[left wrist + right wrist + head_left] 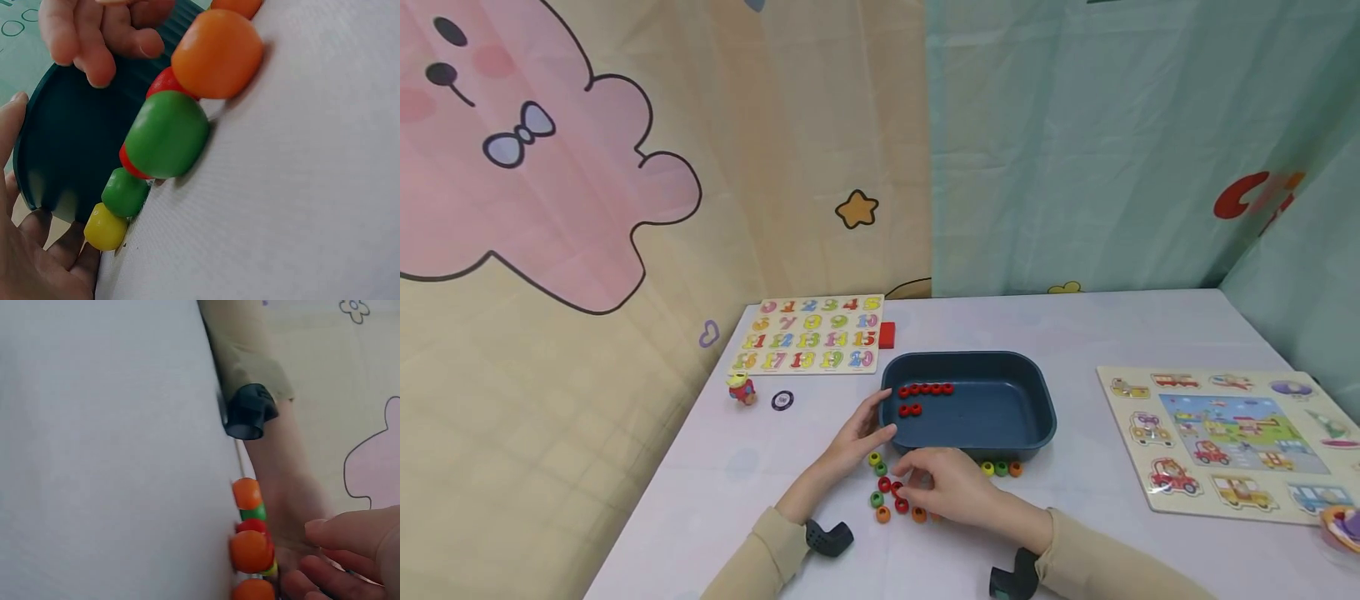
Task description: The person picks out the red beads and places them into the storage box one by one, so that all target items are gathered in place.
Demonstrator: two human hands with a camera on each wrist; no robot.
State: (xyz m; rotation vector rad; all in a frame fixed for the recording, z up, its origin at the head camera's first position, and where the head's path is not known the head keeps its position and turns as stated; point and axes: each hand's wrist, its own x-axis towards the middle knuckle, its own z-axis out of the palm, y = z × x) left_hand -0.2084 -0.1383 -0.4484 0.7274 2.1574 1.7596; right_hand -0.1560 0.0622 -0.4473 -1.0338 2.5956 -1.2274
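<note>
A dark blue tray [985, 417] stands on the table with two short rows of red beads [927, 389] inside, at its left. My left hand [853, 437] rests against the tray's left side, fingertips and thumb at the rim. In the left wrist view, that hand's fingers [65, 256] lie along the outer wall. My right hand [951, 487] hovers over loose beads in front of the tray, nearest a red bead [901, 506]. In the right wrist view, its thumb [350, 531] and fingers stand apart, with no bead visible between them. Green beads [877, 499] and orange beads [883, 515] lie close by.
A number puzzle board [812, 333] lies at the back left, a red block [887, 335] beside it. Nearer are a small toy figure [742, 388] and a round token [782, 400]. A vehicle puzzle board [1232, 442] lies right. More beads [1002, 469] line the tray's front.
</note>
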